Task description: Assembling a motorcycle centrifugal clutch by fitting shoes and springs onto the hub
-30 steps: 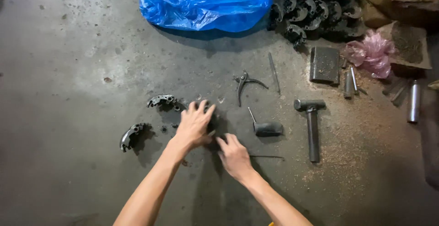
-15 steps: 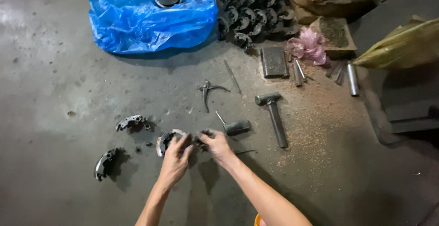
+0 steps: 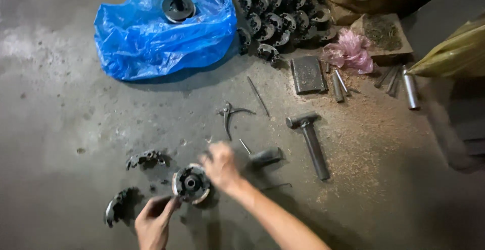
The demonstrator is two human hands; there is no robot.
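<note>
Reaching in from the bottom edge, the left hand (image 3: 153,223) has its fingers loosely curled and its fingertips just beside the lower left rim of a round metal hub (image 3: 191,183), a disc with a hole at its middle that lies flat on the grey concrete floor (image 3: 60,128). The right hand (image 3: 220,166) comes across from the lower right and rests against the hub's right side; it is blurred, so I cannot tell whether its fingers are closed on the rim or only pressing it. Left of the hub lies a curved dark shoe (image 3: 117,207), and a second curved piece (image 3: 146,157) sits just above it, both apart from the hub. Right of the right hand is a short punch (image 3: 262,155) with a thin rod end, and further right a hammer (image 3: 309,141) lies with its head pointing away. Beyond these are small pliers (image 3: 230,114) and a thin rod (image 3: 258,96). Sawdust (image 3: 374,144) is scattered on the floor at the right. Further off sit a flat steel block (image 3: 308,74), several short steel pins (image 3: 339,84), a larger pin (image 3: 410,88) and a crumpled pink bag (image 3: 349,53). At the far side a blue plastic bag (image 3: 151,37) lies spread out with one dark hub with a shaft (image 3: 178,6) resting on top of it, and a heap of dark round parts (image 3: 280,15) is stacked just to its right.
</note>
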